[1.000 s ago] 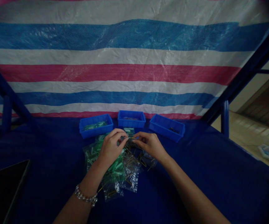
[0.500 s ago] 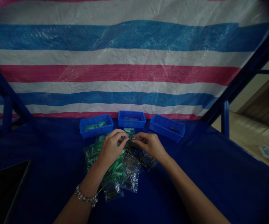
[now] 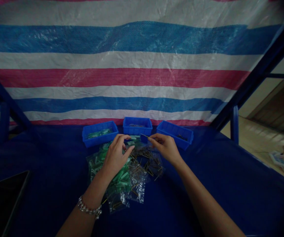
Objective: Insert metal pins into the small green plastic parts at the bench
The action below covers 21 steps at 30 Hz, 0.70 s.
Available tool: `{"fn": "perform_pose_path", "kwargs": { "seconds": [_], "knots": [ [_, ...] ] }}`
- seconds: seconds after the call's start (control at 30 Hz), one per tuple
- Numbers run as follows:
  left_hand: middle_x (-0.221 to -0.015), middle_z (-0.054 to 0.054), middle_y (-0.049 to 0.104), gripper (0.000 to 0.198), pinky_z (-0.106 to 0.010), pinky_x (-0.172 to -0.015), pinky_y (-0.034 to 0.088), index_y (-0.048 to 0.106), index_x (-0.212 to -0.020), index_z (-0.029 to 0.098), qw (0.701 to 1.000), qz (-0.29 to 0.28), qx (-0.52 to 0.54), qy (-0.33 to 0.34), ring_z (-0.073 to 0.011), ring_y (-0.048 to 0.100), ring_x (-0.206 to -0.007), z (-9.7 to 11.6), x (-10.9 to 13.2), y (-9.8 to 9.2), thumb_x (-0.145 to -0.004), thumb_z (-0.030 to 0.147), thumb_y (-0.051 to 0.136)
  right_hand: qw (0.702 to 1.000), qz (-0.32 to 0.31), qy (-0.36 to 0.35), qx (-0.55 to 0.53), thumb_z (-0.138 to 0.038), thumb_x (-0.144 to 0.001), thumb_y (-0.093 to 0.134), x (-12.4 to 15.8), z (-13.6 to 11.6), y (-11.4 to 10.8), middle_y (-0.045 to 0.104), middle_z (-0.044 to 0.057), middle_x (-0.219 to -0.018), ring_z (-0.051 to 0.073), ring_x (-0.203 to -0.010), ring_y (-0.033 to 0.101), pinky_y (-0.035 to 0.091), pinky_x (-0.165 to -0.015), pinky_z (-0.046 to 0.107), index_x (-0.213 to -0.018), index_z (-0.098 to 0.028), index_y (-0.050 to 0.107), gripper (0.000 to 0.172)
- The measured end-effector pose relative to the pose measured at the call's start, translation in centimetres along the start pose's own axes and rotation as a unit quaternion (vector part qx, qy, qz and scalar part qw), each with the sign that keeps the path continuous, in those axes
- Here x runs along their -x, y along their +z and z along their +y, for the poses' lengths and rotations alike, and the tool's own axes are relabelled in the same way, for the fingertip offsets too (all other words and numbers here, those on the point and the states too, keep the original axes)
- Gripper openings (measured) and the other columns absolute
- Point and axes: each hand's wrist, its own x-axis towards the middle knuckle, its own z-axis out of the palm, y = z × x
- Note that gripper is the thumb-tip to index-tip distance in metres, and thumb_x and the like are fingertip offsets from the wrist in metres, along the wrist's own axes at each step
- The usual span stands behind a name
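My right hand (image 3: 166, 146) pinches a thin brass-coloured rod (image 3: 145, 135) between thumb and fingertips; its tip points up and left. My left hand (image 3: 117, 154) is open, thumb and forefinger apart, with nothing visible between them. It hovers over a heap of clear bags with green pieces (image 3: 122, 179). Below and between the hands lie loose dark and brass-coloured rods (image 3: 144, 154), some on or in clear plastic bags (image 3: 137, 191).
Three blue bins stand at the back: the left bin (image 3: 87, 142) with green pieces, the middle bin (image 3: 137, 130) with small clear items, the right bin (image 3: 173, 135) with a few dark parts. A dark tablet-like slab (image 3: 6, 200) lies left on the blue tabletop (image 3: 221, 184).
My hands have moved apart. The left thumb and forefinger have opened and let go, while my right hand has shifted slightly right and up with the rod.
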Motion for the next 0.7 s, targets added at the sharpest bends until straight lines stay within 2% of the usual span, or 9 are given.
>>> {"fn": "perform_pose_path", "kwargs": {
  "seconds": [0.1, 0.2, 0.27, 0.37, 0.47, 0.7],
  "knots": [
    [-0.092, -0.005, 0.052, 0.025, -0.027, -0.059, 0.044, 0.047, -0.100, 0.016, 1.000, -0.007, 0.002, -0.006, -0.0091, 0.050, -0.062, -0.1, 0.1, 0.0, -0.077, 0.024, 0.051, 0.984, 0.117, 0.083, 0.104, -0.042, -0.075, 0.047, -0.4, 1.6, -2.0, 0.061, 0.005, -0.057, 0.017, -0.053, 0.056, 0.038, -0.051, 0.026, -0.079, -0.017, 0.065, 0.031],
    [-0.094, -0.005, 0.051, 0.025, -0.027, -0.060, 0.044, 0.047, -0.100, 0.017, 1.000, -0.018, 0.005, -0.014, -0.0094, 0.050, -0.063, -0.1, 0.1, 0.0, -0.077, 0.025, 0.050, 0.945, 0.189, 0.193, 0.185, -0.041, -0.075, 0.046, -0.5, 2.3, -3.6, 0.065, 0.007, -0.066, 0.021, -0.065, 0.060, 0.040, -0.058, 0.029, -0.084, -0.020, 0.065, 0.030],
    [-0.093, -0.005, 0.051, 0.024, -0.028, -0.061, 0.044, 0.047, -0.100, 0.017, 1.000, -0.021, 0.007, -0.018, -0.0095, 0.050, -0.064, 0.0, 0.1, 0.0, -0.078, 0.025, 0.049, 0.919, 0.214, 0.253, 0.214, -0.042, -0.076, 0.044, -0.4, 2.3, -4.1, 0.065, 0.008, -0.070, 0.024, -0.072, 0.060, 0.042, -0.060, 0.032, -0.087, -0.022, 0.065, 0.031],
    [-0.094, -0.005, 0.050, 0.023, -0.028, -0.061, 0.044, 0.047, -0.100, 0.018, 0.999, -0.025, 0.010, -0.018, -0.0095, 0.050, -0.064, 0.1, 0.1, 0.0, -0.078, 0.025, 0.048, 0.888, 0.225, 0.309, 0.255, -0.043, -0.076, 0.044, -0.3, 2.1, -4.3, 0.065, 0.011, -0.075, 0.029, -0.079, 0.060, 0.043, -0.061, 0.036, -0.090, -0.023, 0.065, 0.033],
    [-0.094, -0.005, 0.050, 0.023, -0.028, -0.060, 0.044, 0.048, -0.099, 0.018, 0.999, -0.028, 0.011, -0.020, -0.0092, 0.050, -0.063, 0.1, 0.1, 0.0, -0.078, 0.026, 0.048, 0.869, 0.217, 0.335, 0.292, -0.043, -0.076, 0.045, -0.3, 1.8, -4.3, 0.064, 0.015, -0.079, 0.031, -0.079, 0.060, 0.044, -0.062, 0.039, -0.091, -0.023, 0.066, 0.033],
    [-0.095, -0.005, 0.050, 0.022, -0.027, -0.060, 0.044, 0.048, -0.099, 0.018, 0.999, -0.035, 0.006, -0.024, -0.0087, 0.051, -0.063, 0.1, 0.1, 0.1, -0.078, 0.025, 0.048, 0.872, 0.189, 0.317, 0.323, -0.044, -0.077, 0.043, -0.1, 1.7, -4.3, 0.063, 0.015, -0.077, 0.028, -0.076, 0.060, 0.043, -0.061, 0.036, -0.095, -0.021, 0.064, 0.036]
  ]
}}
